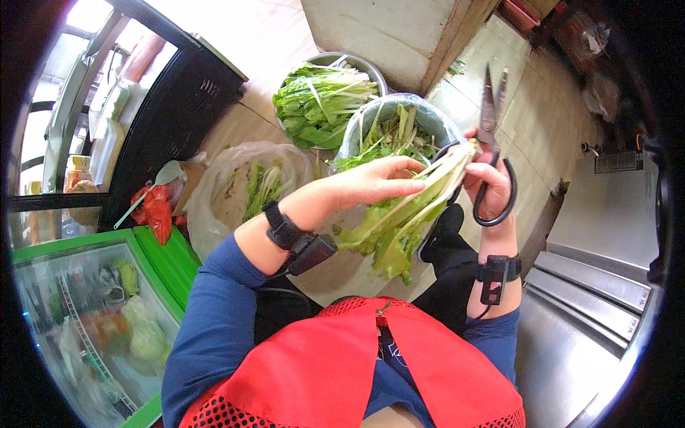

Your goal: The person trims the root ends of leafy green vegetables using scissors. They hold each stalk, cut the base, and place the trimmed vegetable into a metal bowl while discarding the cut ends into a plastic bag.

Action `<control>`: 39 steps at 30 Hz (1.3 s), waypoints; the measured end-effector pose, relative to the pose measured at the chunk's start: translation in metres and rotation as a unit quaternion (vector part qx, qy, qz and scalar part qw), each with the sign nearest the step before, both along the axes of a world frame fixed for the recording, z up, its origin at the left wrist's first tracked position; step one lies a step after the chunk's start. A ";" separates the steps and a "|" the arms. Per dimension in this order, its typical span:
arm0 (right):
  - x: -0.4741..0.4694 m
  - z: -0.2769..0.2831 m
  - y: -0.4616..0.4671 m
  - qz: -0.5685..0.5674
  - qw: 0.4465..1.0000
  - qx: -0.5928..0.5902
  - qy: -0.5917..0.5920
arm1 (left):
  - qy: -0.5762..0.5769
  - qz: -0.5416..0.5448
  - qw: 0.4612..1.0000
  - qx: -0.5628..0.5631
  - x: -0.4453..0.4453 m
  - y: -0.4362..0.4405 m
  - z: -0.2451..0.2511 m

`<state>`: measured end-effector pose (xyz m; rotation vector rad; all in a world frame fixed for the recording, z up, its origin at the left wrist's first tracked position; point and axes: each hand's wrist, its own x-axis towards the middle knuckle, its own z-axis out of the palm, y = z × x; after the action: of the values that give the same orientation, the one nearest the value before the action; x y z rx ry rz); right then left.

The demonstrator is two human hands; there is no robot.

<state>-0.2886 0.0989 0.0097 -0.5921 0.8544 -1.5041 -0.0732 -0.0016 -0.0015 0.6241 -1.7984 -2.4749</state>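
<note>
A bunch of leafy greens [409, 203] hangs leaves down between my hands, its pale root end at my right fingers. My right hand [489, 184] holds black-handled scissors [488, 115], blades pointing away from me and parted, and also pinches the root end. My left hand [377, 182] lies along the stems, thumb against them; whether its fingers close around them is partly hidden. Beyond the hands stands a bin lined with a clear plastic bag [447, 120], holding stems and leaf scraps. Behind it to the left, a metal bowl [377, 72] is heaped with greens.
An open clear plastic bag [206, 206] with some greens stands on the floor at left. Farther left are a green-framed glass-top freezer [160, 278], a red plastic bag [155, 208] and a ladle [170, 174]. Stainless steel equipment [562, 331] stands at right, a pale cabinet [374, 32] ahead.
</note>
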 end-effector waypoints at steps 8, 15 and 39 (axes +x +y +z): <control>0.017 -0.008 -0.007 -0.100 0.960 0.114 0.234 | -0.017 0.121 0.981 0.152 0.001 0.012 -0.017; 0.024 0.000 -0.002 -0.063 0.954 0.104 0.275 | 0.139 0.267 0.899 0.318 0.006 -0.005 -0.020; 0.033 -0.015 0.005 0.000 0.961 0.123 0.249 | 0.089 0.486 0.812 0.311 0.060 -0.035 -0.039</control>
<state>-0.2556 0.1044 -0.0049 -0.7965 1.4062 -1.2360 -0.0130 -0.0368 -0.0401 0.9562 -0.3144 -2.1322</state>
